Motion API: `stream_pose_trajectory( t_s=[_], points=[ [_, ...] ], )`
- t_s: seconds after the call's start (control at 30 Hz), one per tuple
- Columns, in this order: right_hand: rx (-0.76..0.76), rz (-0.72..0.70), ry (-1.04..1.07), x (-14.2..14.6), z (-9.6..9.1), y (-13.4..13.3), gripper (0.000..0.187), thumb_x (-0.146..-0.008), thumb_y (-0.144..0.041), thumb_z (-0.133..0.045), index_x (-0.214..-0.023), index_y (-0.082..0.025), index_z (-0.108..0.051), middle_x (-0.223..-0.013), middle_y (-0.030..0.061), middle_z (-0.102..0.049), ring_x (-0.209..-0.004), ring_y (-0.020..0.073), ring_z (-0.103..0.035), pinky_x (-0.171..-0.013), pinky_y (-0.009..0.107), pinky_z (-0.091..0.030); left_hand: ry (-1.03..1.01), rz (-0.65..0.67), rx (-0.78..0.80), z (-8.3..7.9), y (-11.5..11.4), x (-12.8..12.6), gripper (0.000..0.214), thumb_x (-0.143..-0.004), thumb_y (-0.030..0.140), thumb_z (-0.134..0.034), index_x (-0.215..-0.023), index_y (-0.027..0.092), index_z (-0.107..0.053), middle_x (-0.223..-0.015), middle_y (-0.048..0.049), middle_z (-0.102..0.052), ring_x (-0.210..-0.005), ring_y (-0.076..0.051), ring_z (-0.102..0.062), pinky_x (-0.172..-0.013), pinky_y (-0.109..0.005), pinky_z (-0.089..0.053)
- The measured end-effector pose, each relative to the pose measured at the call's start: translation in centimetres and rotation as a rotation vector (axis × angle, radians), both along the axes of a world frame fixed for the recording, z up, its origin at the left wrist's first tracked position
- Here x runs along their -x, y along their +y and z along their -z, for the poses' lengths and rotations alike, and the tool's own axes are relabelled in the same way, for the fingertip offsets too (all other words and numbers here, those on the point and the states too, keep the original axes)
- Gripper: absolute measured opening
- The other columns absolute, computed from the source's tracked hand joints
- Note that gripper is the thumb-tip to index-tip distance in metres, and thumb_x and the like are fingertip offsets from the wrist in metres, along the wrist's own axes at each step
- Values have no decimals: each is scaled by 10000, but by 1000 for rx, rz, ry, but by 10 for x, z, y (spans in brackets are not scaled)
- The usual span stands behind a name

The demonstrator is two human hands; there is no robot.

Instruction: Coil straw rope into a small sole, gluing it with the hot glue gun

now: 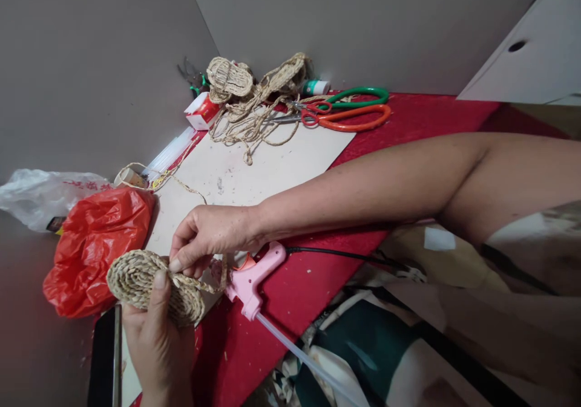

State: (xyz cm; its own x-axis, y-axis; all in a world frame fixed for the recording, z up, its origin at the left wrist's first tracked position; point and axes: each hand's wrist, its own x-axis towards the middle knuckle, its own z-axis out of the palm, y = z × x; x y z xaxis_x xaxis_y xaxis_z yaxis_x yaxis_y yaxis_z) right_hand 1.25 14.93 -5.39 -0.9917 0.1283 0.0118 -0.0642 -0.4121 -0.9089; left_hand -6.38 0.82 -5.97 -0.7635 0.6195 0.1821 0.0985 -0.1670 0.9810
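Left hand (154, 340) grips the coiled straw mat (136, 280) above the counter's (290, 298) near edge, right hand (204, 237) pinching the loose braid (211, 287) against its rim; seemingly mid-wrap, the next turn probably needing the glue gun (252, 277) lying just beside.

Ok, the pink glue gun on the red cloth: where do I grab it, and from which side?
Grip the pink glue gun by its handle, the limb angled up-right where the black cord leaves. Come from the right: the nozzle end is tucked by the right hand and the straw coil.
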Motion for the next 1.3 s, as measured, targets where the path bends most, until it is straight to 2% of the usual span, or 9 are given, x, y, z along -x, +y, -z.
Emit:
stream_pose_trajectory(
  t_s=[0.23,0.37,0.5,0.67,0.77,0.87,0.97,1.13,1.3],
  points=[
    [-58,26,-4,6,2,1,126,-753,-75,-646,-647,-91,-582,-535,-22,-584,-497,67,-558,-560,184,-445,-120,23,-13,2,5,9,172,-739,206,-674,-907,169,-660,-819,-27,-671,-714,-153,-638,-703,-288,-515],
    [-42,-65,11,2,-4,6,98,-802,-112,-607,-708,-86,-611,-607,1,-625,-536,69,-589,-567,181,-438,-231,-63,-99,-1,6,15,193,-708,219,-658,-900,193,-658,-813,-1,-649,-705,-126,-602,-669,-252,-488],
    [-120,18,59,-2,-7,8,85,-791,-120,-623,-718,-77,-618,-622,0,-617,-537,52,-557,-577,181,-436,-289,-176,-92,-3,7,16,173,-691,262,-663,-840,175,-655,-795,-11,-637,-718,-138,-597,-675,-262,-491],
    [-198,91,102,-1,-1,6,95,-718,-150,-700,-715,-86,-630,-605,-27,-574,-544,38,-487,-536,167,-407,-148,-133,-53,-3,8,12,209,-721,280,-670,-890,158,-665,-772,-7,-643,-665,-132,-603,-614,-232,-490],
    [-229,110,104,-2,1,6,106,-706,-164,-712,-721,-88,-638,-595,-39,-553,-528,27,-457,-512,161,-382,-37,-98,-32,-1,6,9,235,-746,281,-679,-944,155,-666,-812,-23,-667,-711,-154,-632,-647,-254,-510],
    [-251,126,92,-2,1,7,98,-709,-148,-705,-704,-84,-631,-579,-45,-545,-503,22,-446,-507,165,-379,52,-124,4,0,5,6,276,-745,303,-699,-976,155,-670,-848,-30,-679,-729,-158,-640,-677,-273,-523],
    [-284,123,103,-2,-1,7,73,-723,-108,-677,-693,-73,-620,-555,-48,-537,-501,29,-447,-519,172,-385,126,-191,78,0,4,5,274,-724,344,-722,-911,147,-683,-816,-23,-677,-689,-147,-627,-638,-255,-520],
    [-531,229,177,-4,-1,3,24,-739,-45,-620,-722,-35,-633,-630,-10,-576,-585,43,-486,-598,172,-397,189,-233,159,3,2,3,295,-718,396,-722,-851,135,-688,-795,-41,-682,-684,-158,-622,-596,-249,-512],
    [-788,331,323,-4,5,-1,98,-762,-40,-549,-739,-44,-644,-661,5,-593,-618,55,-488,-627,172,-379,260,-262,155,10,3,1,289,-725,397,-719,-868,147,-695,-790,-22,-678,-668,-134,-612,-608,-239,-503]
  ],
)
